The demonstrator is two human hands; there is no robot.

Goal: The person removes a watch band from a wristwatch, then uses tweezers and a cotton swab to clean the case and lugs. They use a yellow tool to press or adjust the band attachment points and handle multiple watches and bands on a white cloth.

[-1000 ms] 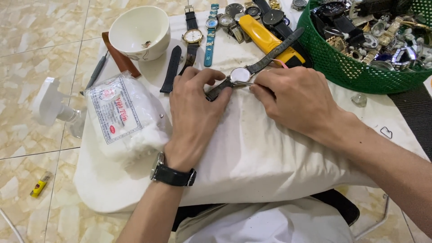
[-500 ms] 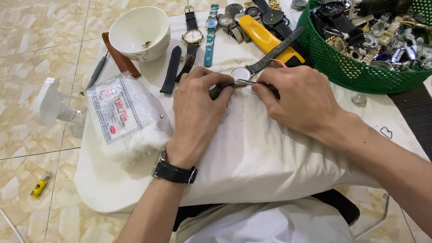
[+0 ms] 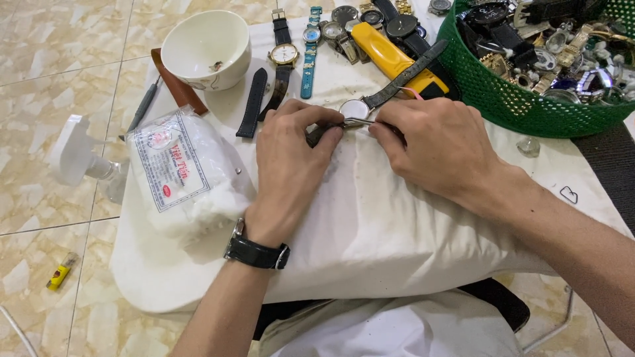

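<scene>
A wristwatch (image 3: 355, 109) with a silver case and grey strap (image 3: 405, 75) lies on a white cloth-covered table (image 3: 397, 225). My left hand (image 3: 291, 165), wearing a black-strapped watch at the wrist, pinches the near side of the watch case and covers the lower strap. My right hand (image 3: 440, 149) holds a thin metal tool (image 3: 360, 122) whose tip meets the case edge between both hands. The tool's far end is hidden in my fingers.
A white bowl (image 3: 206, 49), loose watch straps (image 3: 253, 102), several watches (image 3: 311, 33) and a yellow tool (image 3: 390, 59) lie at the back. A green basket (image 3: 522, 99) full of watches stands at the right. A cotton bag (image 3: 182, 175) sits left, beside a white object (image 3: 73, 155).
Both hands have drawn closer together over the watch, and the thin metal tool now rests against the case. The watch has shifted slightly.
</scene>
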